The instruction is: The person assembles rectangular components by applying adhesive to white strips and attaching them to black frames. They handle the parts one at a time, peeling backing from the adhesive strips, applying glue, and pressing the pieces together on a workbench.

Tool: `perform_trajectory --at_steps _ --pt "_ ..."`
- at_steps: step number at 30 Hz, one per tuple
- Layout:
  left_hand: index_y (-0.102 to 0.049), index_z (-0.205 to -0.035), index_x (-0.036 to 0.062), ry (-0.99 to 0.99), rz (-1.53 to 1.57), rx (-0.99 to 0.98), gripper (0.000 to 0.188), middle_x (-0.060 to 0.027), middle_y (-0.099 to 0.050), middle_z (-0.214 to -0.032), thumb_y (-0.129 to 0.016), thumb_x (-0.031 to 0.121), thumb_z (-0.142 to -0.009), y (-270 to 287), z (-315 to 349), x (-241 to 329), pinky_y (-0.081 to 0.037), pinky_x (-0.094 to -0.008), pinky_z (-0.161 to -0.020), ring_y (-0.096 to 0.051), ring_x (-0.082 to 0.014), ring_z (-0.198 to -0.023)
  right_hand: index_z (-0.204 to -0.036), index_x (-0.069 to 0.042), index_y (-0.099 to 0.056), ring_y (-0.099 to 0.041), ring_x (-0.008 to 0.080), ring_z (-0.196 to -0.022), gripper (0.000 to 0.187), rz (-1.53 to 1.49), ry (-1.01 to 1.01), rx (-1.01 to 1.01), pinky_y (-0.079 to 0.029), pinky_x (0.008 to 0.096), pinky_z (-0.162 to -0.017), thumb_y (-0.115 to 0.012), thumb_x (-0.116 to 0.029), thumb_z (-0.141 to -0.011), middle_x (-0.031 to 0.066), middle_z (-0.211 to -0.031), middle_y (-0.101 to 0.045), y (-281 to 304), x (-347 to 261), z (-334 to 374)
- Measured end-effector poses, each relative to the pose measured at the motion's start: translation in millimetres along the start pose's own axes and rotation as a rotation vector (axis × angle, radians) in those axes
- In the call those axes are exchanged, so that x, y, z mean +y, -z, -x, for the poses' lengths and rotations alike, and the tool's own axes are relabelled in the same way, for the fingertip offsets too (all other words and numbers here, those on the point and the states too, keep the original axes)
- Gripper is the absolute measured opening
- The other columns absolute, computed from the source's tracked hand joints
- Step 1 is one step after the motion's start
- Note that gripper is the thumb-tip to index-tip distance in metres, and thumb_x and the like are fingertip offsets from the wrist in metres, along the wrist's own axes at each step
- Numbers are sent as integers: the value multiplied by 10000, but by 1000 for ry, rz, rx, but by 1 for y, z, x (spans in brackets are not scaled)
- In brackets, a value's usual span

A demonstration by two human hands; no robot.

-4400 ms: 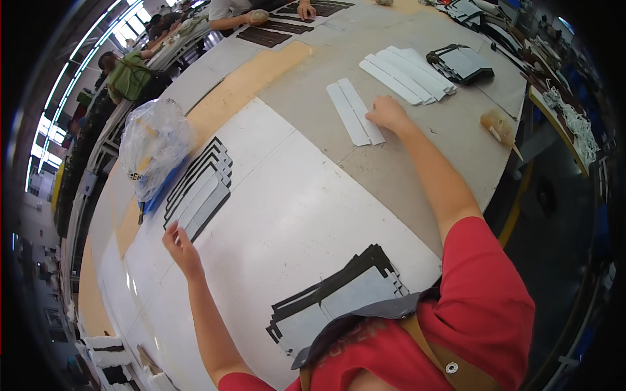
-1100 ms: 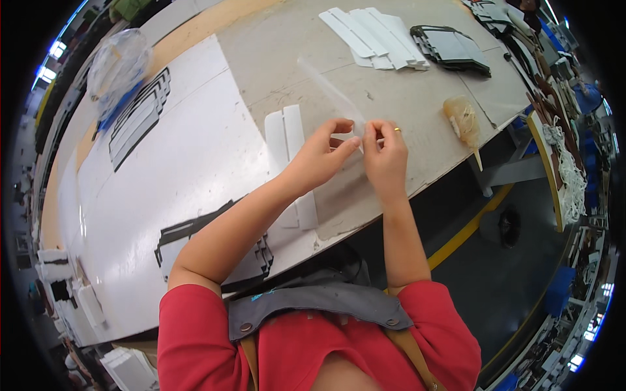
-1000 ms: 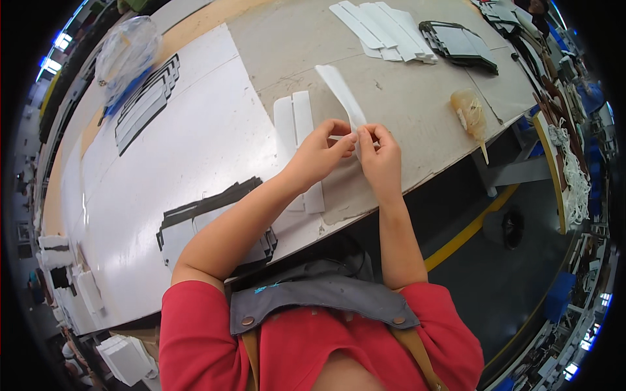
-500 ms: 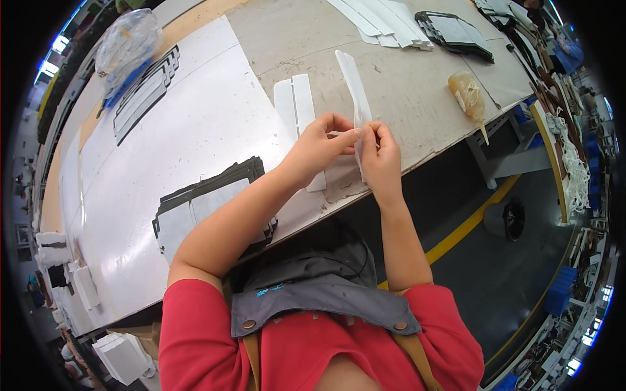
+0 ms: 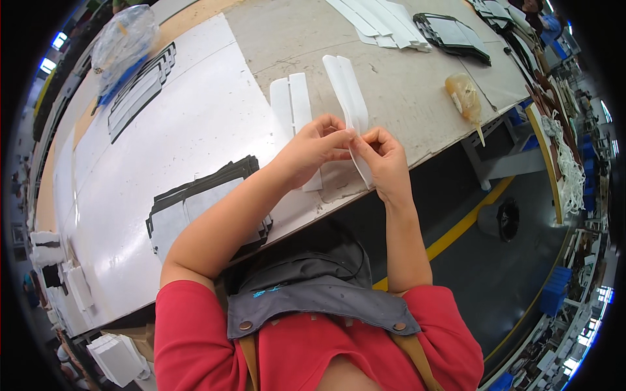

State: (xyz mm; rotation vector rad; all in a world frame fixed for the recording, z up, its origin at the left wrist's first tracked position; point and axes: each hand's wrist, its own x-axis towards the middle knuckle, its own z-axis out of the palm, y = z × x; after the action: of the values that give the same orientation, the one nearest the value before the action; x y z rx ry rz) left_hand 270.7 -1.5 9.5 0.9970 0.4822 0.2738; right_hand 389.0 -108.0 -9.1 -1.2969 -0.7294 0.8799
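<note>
A creased white strip (image 5: 355, 98) is held over the grey tabletop (image 5: 411, 104), pinched partway along its length by the closely drawn thumb and fingertips of the left hand (image 5: 321, 146) and, from the opposite side, the right hand (image 5: 386, 166). Its long axis is pointed away from the body, the far end slanted leftward, with neither hand clearly nearer; a flat white panel (image 5: 301, 98) is partly hidden behind the left hand.

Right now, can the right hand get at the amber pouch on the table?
Probably yes: no object shows between the right hand and the amber pouch, though that hand's grip is on a white strip.
</note>
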Motion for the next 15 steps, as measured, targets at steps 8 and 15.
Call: perform_trajectory --at_steps 8,15 --pt "-455 -884 71 -4 -77 26 150 -46 -514 -920 -563 171 -853 -1 8 3 -450 -301 -838 -521 -128 -916 -822 -39 -578 -496 48 -713 117 -56 -95 -117 -406 200 -642 -630 -143 -839 3 -757 -573 4 -8 2" --pt "-475 -912 54 -68 -65 -24 140 -30 -507 -908 -551 155 -853 0 8 -3 -449 -293 -822 -514 -125 -890 -847 -38 -578 -479 49 -707 96 -22 -45 -77 -400 203 -646 -601 -131 -849 -3 -763 -559 6 -4 6"
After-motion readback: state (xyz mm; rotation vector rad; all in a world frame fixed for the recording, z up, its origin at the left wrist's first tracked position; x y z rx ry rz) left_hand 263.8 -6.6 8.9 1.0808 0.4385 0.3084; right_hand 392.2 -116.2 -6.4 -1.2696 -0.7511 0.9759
